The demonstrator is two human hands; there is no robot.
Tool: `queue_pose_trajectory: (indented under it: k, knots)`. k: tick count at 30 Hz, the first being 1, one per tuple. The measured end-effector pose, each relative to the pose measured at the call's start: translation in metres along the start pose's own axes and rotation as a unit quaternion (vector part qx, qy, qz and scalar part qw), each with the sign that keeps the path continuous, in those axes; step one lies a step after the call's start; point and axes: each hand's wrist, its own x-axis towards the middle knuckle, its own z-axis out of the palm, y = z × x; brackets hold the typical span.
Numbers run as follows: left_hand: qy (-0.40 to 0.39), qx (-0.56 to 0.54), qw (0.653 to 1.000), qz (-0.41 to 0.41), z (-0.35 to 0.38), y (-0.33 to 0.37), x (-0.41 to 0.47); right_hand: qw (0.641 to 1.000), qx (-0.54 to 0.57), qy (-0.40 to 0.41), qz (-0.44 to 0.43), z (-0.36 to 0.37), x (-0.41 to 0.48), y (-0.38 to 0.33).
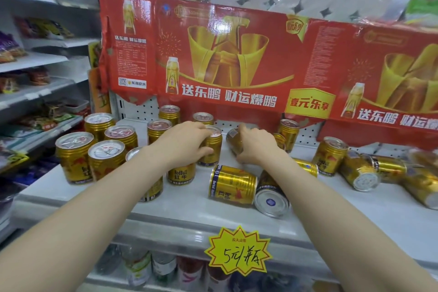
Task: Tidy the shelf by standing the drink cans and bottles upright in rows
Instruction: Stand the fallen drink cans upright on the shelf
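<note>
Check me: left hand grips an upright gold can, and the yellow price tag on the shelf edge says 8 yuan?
Wrong on the price: the head view shows the yellow price tag says 5 yuan. The left hand does grip an upright gold can.

A red cardboard banner (237, 31) hangs over a white perforated back panel (139, 108); side shelves (35, 60) at left hold snack packets (9, 50).
</note>
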Motion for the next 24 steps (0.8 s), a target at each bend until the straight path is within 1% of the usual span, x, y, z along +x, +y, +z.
queue_pose_trajectory:
  k: [3,6,8,11,15,20,22,24]
  knots:
    - [0.003,0.000,1.000,0.001,0.001,0.001,-0.001,0.995,0.098,0.004,-0.004,-0.008,-0.006,0.009]
    - [0.005,-0.005,1.000,-0.007,0.002,0.002,-0.002,0.976,0.214,0.033,-0.011,-0.014,-0.010,0.022]
    - [0.005,-0.008,1.000,-0.015,0.002,0.003,-0.002,0.968,0.250,0.036,-0.015,-0.014,-0.013,0.027]
    - [0.007,-0.005,1.000,-0.024,0.003,0.007,-0.003,0.964,0.263,0.034,-0.023,-0.013,-0.014,0.031]
    - [0.007,-0.001,0.999,-0.039,0.002,0.010,-0.002,0.968,0.245,0.028,-0.043,-0.008,-0.012,0.030]
    - [0.018,-0.012,0.999,-0.046,0.002,0.020,-0.005,0.971,0.226,-0.019,-0.074,-0.003,-0.016,0.025]
    - [0.050,-0.028,0.998,-0.034,0.003,0.025,-0.009,0.966,0.245,-0.025,-0.073,-0.006,-0.025,0.028]
    - [0.098,-0.055,0.994,0.009,0.005,0.033,-0.016,0.957,0.284,0.008,-0.060,-0.013,-0.039,0.035]
